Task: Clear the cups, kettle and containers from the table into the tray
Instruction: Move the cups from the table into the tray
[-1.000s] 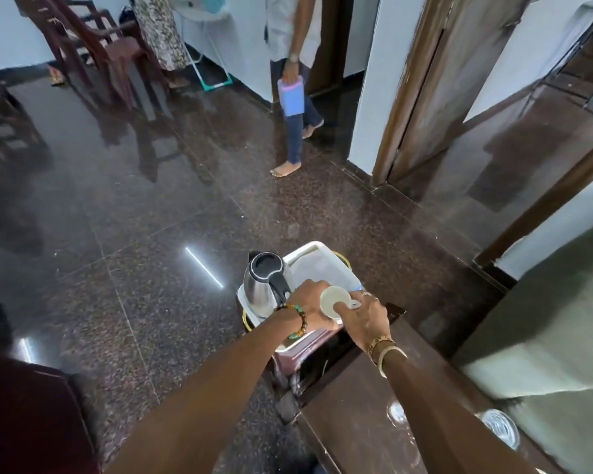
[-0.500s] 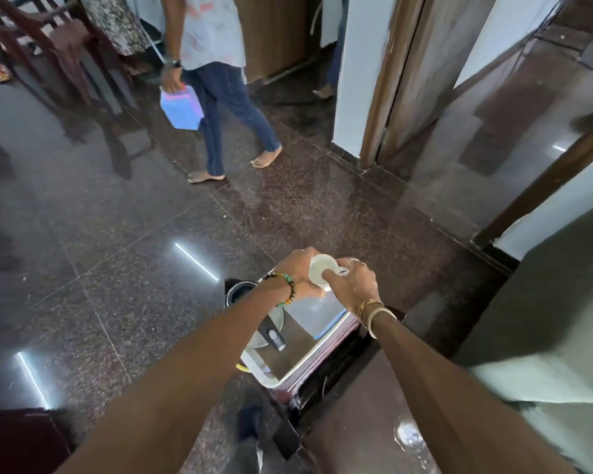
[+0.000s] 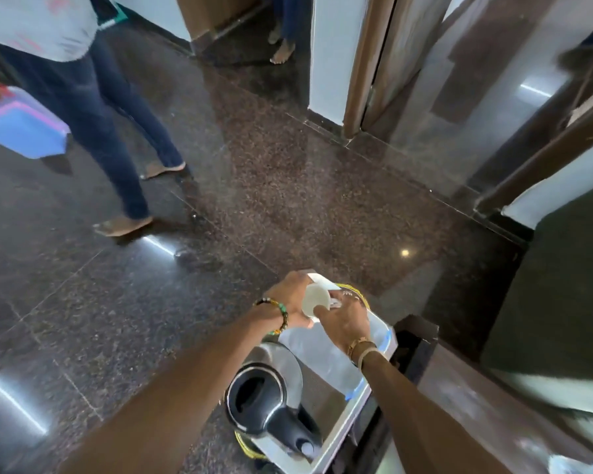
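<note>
so the white cup (image 3: 315,297) is up in the air over the far end of the tray (image 3: 343,429), tipped so its open mouth faces back toward the camera, and both hands are on it. The left hand (image 3: 288,295) has its fingers wrapped round the cup's left side. The right hand (image 3: 344,318) has its fingers closed on the right side; it's a bit blurry there, so I can't tell exactly what part they've got hold of

The kettle (image 3: 264,398) is already sitting upright in the near end of the tray, steel body, black lid and handle, right under the left forearm. The tray is white with a blue edge and sits just beside the corner of the dark brown tabletop (image 3: 493,415), lower than it

There's a beaded bracelet (image 3: 278,311) on the left wrist and gold bangles (image 3: 362,348) on the right

Further out is a shiny dark granite floor (image 3: 117,319), and another person in jeans (image 3: 93,107) stands barefoot at the left, carrying a blue and pink container (image 3: 21,128)
</note>
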Motion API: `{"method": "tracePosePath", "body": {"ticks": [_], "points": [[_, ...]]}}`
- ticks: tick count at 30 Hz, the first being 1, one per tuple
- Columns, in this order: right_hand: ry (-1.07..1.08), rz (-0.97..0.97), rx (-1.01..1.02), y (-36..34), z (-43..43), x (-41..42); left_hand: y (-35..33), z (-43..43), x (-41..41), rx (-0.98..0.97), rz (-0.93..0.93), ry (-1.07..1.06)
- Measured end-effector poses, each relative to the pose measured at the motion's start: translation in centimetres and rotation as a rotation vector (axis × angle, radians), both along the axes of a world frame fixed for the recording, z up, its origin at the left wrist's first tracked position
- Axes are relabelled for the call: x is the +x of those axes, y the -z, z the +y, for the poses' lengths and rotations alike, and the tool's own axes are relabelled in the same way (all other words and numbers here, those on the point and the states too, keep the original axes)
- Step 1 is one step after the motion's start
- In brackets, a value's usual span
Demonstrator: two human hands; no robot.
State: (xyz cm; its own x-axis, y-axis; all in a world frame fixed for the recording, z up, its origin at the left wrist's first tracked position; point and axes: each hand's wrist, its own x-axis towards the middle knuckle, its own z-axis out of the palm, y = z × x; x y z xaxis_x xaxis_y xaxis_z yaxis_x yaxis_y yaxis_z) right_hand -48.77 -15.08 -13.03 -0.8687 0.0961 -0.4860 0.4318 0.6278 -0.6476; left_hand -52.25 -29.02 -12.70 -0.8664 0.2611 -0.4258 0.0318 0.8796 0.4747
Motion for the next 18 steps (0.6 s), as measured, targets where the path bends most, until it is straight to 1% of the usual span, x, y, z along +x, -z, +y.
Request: {"method": "tracePosePath", "body": {"ticks": [3,5,7,11,15,18], "points": [[-0.007,-0.043,0.004,3.0,-0.9,-0.9,3.4,-0.9,-0.8,-0.028,-0.01,0.017],[0.013,-0.061,0.0,4.2,-1.3,-1.8,4.8,-1.2,-1.8,-0.055,0.022,0.034],[0.036,-0.063,0.007,4.8,-1.4,-2.6,5.6,-1.1,-2.7,-0.058,0.077,0.058],[0.085,-0.052,0.004,5.7,-1.1,-3.8,6.8,-0.6,-4.2,-0.081,0.112,0.102],[0.081,-0.101,-0.003,7.1,-1.0,-4.3,9.1,-0.7,-4.3,-0.184,0.105,0.184],[0.071,-0.139,0.002,8.2,-1.0,-4.3,10.8,-0.9,-4.1,-0.205,0.078,0.188]]}}
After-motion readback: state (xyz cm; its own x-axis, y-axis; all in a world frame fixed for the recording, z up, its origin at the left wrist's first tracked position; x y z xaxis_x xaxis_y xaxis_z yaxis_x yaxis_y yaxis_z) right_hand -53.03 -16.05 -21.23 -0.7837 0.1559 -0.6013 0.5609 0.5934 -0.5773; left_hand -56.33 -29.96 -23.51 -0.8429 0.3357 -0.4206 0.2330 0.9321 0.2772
